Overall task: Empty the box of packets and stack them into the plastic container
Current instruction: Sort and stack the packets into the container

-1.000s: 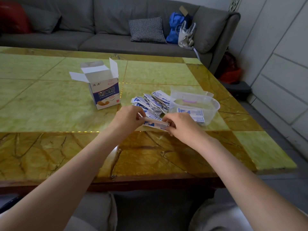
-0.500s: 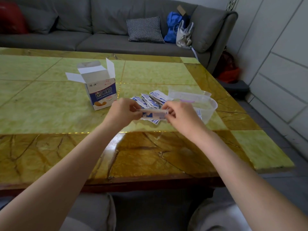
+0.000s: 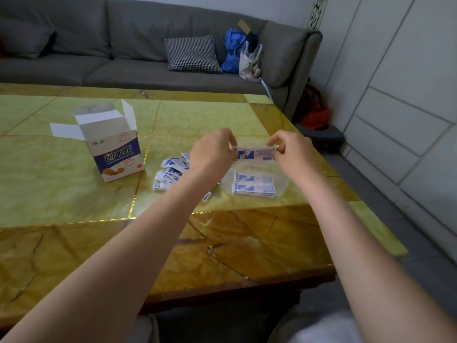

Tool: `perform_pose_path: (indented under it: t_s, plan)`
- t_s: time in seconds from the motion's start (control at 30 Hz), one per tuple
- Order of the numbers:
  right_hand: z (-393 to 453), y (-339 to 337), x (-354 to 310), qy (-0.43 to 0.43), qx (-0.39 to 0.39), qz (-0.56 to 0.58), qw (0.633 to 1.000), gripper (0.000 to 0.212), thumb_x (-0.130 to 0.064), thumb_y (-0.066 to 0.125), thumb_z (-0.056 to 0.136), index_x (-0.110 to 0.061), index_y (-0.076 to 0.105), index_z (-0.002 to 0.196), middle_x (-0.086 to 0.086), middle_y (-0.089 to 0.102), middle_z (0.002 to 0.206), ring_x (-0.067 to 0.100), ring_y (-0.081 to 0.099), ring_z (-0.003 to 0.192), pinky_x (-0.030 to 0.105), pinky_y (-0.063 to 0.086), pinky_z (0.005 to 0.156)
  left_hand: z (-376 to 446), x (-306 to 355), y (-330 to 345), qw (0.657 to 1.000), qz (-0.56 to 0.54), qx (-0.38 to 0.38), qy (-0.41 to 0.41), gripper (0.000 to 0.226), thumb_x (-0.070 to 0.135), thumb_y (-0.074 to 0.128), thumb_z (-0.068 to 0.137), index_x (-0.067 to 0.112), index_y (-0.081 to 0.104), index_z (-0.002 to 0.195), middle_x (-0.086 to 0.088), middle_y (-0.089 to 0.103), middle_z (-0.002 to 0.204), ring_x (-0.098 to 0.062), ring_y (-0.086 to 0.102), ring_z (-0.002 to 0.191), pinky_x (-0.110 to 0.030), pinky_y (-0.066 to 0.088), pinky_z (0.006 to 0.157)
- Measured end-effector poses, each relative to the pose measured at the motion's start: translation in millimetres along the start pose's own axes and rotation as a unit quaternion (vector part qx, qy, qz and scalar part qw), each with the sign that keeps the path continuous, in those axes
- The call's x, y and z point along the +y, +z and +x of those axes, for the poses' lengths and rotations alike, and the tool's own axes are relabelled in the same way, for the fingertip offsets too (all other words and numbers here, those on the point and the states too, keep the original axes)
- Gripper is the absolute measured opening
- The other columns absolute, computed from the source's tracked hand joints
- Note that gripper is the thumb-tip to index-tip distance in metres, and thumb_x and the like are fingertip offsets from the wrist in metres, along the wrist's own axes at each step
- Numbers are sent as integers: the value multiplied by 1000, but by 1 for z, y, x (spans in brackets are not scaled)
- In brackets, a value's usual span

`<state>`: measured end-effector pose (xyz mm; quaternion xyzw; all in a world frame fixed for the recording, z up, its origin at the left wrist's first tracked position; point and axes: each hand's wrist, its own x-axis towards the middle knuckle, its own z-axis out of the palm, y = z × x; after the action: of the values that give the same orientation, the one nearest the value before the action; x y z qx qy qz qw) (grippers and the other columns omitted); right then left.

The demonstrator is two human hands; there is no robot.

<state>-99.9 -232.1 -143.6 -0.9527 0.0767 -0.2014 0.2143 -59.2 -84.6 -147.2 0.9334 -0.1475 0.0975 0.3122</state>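
Lower frame: both forearms reach up from the bottom edge over the brown-veined rim of the surface (image 3: 222, 256). Centre: left hand (image 3: 212, 154) and right hand (image 3: 294, 154) each pinch one end of a small stack of packets (image 3: 253, 154), grip closed on it, held level above the plastic container (image 3: 254, 184). Container holds two rows of packets already. Left forearm partly hides the loose pile of packets (image 3: 170, 173) lying just left of the container. Left of centre: box (image 3: 111, 144) upright, flaps open. Upper frame: grey sofa (image 3: 123, 45), checked cushion (image 3: 193, 54), blue bag (image 3: 233, 49).
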Motion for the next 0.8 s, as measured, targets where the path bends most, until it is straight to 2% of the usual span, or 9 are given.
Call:
perform_pose_path:
  t_s: [0.13,0.2,0.23,0.33,0.43,0.6,0.67,0.73,0.8]
  plan:
    - [8,3,4,26,-81,-71,994,16,-7,59,88,-14,66,100,9,66,103,22,58,87,24,37,65,18,15,8,977,187,-101,28,20,9,56,86,13,61,105,-6,65,99,-28,61,92,-30,41,72]
    - [10,4,2,36,-115,-89,989,15,-6,58,88,-12,67,98,10,65,104,24,59,89,27,41,67,24,23,9,958,240,-157,27,5,8,55,85,10,59,88,-4,60,82,-28,57,85,-36,42,83]
    - [11,4,1,39,-129,-100,986,15,-5,57,88,-11,67,98,11,64,104,26,59,91,28,44,68,26,26,9,946,268,-181,25,9,9,54,86,10,54,77,-3,54,73,-27,53,82,-41,41,93]
    - [16,5,-3,46,-170,-140,974,22,-1,51,88,-9,66,102,11,59,107,29,59,93,33,51,77,27,37,11,915,333,-229,21,17,7,45,88,8,42,72,-3,51,75,-25,46,84,-48,25,106]
    - [19,7,-6,35,-219,-175,959,26,1,49,85,-9,64,104,10,61,107,28,60,92,35,53,81,23,42,16,892,365,-267,4,26,7,36,91,9,37,65,-5,56,83,-25,49,90,-46,29,106]
    - [21,1,-17,25,-286,-232,929,27,5,50,83,-3,59,107,12,55,95,27,54,83,30,45,65,23,47,15,885,352,-303,-4,29,2,32,90,6,37,62,-5,47,66,-28,55,91,-43,39,105]
    - [23,-2,-22,15,-311,-266,912,12,5,51,83,-5,55,88,10,49,80,24,51,70,27,40,53,23,50,17,886,357,-295,5,28,-1,34,88,6,39,61,-6,43,66,-24,51,75,-35,45,93]
    - [25,-1,-25,7,-332,-300,894,12,3,52,84,-7,48,78,9,44,72,20,45,59,26,35,47,25,49,20,887,360,-290,8,28,2,36,88,7,40,61,-4,41,66,-17,42,59,-28,41,77]
    - [29,0,-28,1,-351,-328,877,15,1,52,85,-5,45,74,8,41,69,19,43,56,26,34,48,27,47,23,891,352,-288,3,30,8,36,92,8,40,62,-3,40,66,-16,40,58,-27,37,73]
